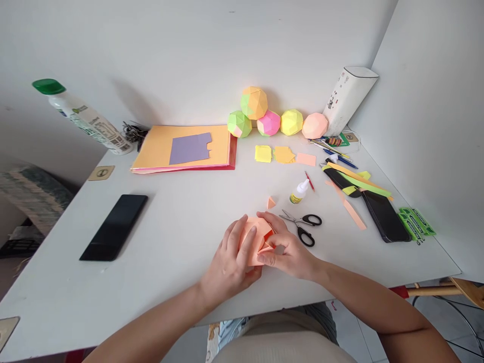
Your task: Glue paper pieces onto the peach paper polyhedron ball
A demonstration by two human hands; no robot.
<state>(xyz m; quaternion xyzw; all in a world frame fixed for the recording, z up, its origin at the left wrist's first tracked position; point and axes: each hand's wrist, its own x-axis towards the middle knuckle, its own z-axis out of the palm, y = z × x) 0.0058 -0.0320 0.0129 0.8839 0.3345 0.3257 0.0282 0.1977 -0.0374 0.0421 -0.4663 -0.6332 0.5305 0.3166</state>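
Note:
A peach paper ball [252,245] with flat facets is held between both hands over the front of the table. Wrapped around its left side are the fingers of my left hand [231,256]. My right hand [289,249] pinches the ball's right side, where a gap with darker orange inside shows between the paper edges. Just beyond my fingers lies a small folded peach paper triangle [270,203]. Scissors [298,222] with black handles rest with blades parted near my right hand. Behind them stands a white glue bottle [299,191] with a pointed nozzle.
Finished paper balls [291,122] sit along the wall, near small paper stacks [284,155]. Coloured sheets [159,146] carry a purple piece [190,148]. A dark phone [114,227] lies left; a white bottle [88,121] stands behind it. Paper strips [353,212] and a black case [385,216] occupy the right.

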